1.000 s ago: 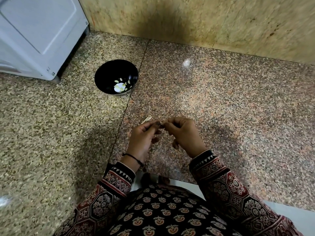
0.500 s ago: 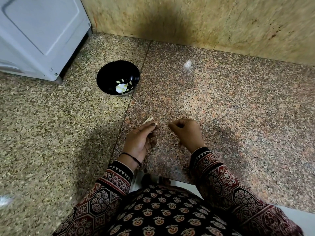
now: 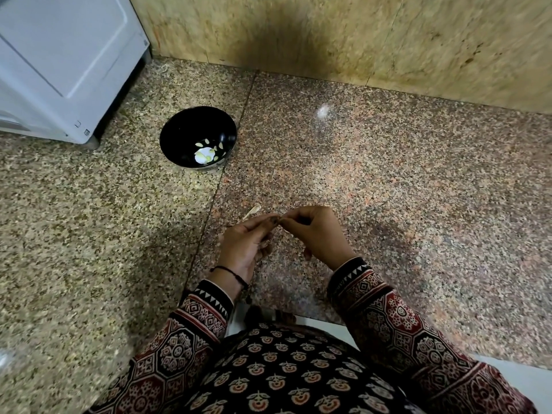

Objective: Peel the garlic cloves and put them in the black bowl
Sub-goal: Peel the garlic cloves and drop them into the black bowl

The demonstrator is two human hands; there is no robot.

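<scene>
Black bowl (image 3: 182,131): pale bits (image 3: 199,144), perhaps cloves.

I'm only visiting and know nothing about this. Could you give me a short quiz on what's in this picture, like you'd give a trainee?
1. True or false: the bowl is empty.
2. What stands by the bowl? A: white appliance. B: chair. C: bucket.
3. Fill in: the left hand and right hand meet at their ____.
Key: 1 false, pale pieces lie in it. 2 A. 3 fingertips.
</scene>
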